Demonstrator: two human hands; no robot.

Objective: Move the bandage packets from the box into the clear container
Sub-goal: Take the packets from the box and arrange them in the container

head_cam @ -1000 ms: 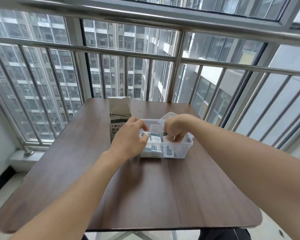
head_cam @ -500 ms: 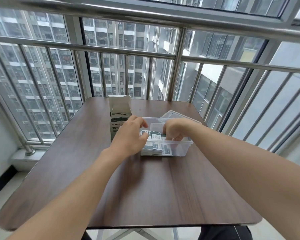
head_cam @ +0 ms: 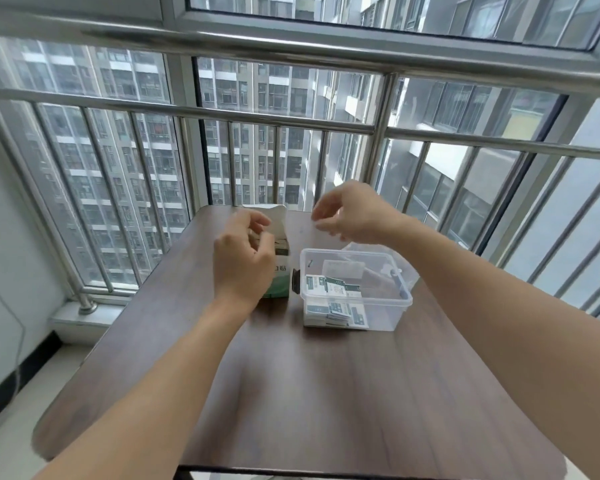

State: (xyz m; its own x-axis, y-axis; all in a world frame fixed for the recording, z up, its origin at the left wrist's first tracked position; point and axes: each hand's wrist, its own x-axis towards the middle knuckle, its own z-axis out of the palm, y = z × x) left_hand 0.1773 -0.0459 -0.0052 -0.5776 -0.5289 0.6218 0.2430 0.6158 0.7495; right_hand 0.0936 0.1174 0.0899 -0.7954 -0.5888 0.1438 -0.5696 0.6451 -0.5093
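A white and green box stands upright on the brown table, its top flap open. My left hand hovers in front of the box's open top with thumb and fingers bent and apart, nothing seen in them. Right of the box sits the clear container, holding several white and green bandage packets. My right hand is raised above the container's far edge, blurred, fingers loosely bent and empty.
A clear lid lies behind the container. A steel railing and window bars run along the table's far and right sides. The table's near edge is at the bottom.
Both hands have lifted out of the container. The left went left to the box's opening, the right rose above the container. The camera view tilted up.
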